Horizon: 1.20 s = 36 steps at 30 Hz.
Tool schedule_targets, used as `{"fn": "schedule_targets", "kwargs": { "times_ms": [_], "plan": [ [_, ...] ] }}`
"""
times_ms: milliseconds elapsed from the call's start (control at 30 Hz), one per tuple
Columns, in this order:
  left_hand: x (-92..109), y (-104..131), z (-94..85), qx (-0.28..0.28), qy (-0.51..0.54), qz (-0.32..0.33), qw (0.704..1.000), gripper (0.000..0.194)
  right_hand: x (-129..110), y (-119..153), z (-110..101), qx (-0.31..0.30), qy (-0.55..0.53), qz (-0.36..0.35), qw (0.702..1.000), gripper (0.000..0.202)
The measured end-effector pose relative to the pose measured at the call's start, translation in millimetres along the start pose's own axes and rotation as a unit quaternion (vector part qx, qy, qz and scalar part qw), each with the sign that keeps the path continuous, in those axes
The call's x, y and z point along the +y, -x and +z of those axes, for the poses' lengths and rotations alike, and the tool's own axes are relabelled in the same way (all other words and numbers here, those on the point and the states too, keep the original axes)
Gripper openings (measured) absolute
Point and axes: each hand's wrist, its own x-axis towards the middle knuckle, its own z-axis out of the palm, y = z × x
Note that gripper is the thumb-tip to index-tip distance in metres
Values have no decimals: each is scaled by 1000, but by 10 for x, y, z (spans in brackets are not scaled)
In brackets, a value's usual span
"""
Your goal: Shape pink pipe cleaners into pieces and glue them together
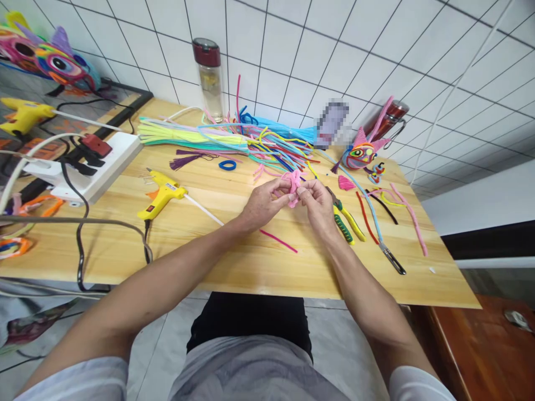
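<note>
Between my two hands, above the wooden table, is a pink piece of bent pipe cleaner (295, 179). My left hand (267, 200) pinches its left side with thumb and fingers. On the other side my right hand (315, 201) grips it with thumb and forefinger. The exact shape of the pink piece is partly hidden by the fingers. Pliers (346, 220) with green and yellow handles lie just right of my right hand. A magenta pipe cleaner (279, 241) rests on the table below my hands.
A yellow glue gun (163, 194) lies left, its cord trailing off. Bundled pipe cleaners (192, 135) stretch along the back near a glass bottle (210, 83). A colourful fish-like figure (360, 153), loose pipe cleaners and tweezers (392, 258) are right. A white power strip (100, 170) sits left.
</note>
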Motion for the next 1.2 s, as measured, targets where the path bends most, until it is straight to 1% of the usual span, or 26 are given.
{"fn": "schedule_targets", "kwargs": {
  "times_ms": [100, 167, 267, 367, 433, 500, 600, 700, 767, 900, 967, 1033, 1100, 1200],
  "plan": [
    [-15, -9, -21, 11, -27, 8, 1000, 12, 26, -28, -22, 4, -9, -8, 1000, 38],
    [-31, -21, -24, 6, -20, -9, 1000, 10, 49, -40, -35, 1, -2, -15, 1000, 39],
    [-71, -42, -22, -13, 46, -51, 998, 18, 74, -37, -42, -15, 14, -14, 1000, 41],
    [-113, -57, -28, -30, 88, -66, 993, 27, 84, -11, -39, -43, 25, -12, 999, 39],
    [-135, -69, -38, -41, 101, -74, 991, 27, 86, 7, -42, -59, 35, -20, 997, 35],
    [-145, -90, -49, -34, 129, -100, 986, 23, 96, 12, -57, -65, 51, -33, 996, 30],
    [-122, -130, -70, -14, 209, -158, 965, 19, 140, -17, -107, -43, 91, -48, 994, 23],
    [-57, -158, -105, -18, 269, -199, 942, 16, 188, -71, -172, -10, 111, -49, 993, 21],
    [-12, -165, -131, -18, 267, -199, 943, 18, 188, -96, -203, 0, 118, -45, 992, 23],
    [35, -177, -171, 3, 223, -157, 962, 17, 114, -105, -216, 28, 192, -45, 980, 25],
    [36, -189, -188, 18, 220, -170, 960, 16, 81, -108, -209, 24, 211, -42, 976, 25],
    [31, -201, -204, 32, 226, -202, 952, 16, 72, -120, -202, 9, 179, -31, 983, 32],
    [23, -208, -217, 43, 223, -221, 948, 16, 84, -138, -203, 5, 121, -18, 993, 36],
    [19, -212, -230, 50, 230, -214, 948, 17, 112, -157, -224, 25, 74, -31, 996, 36]
  ]
}}
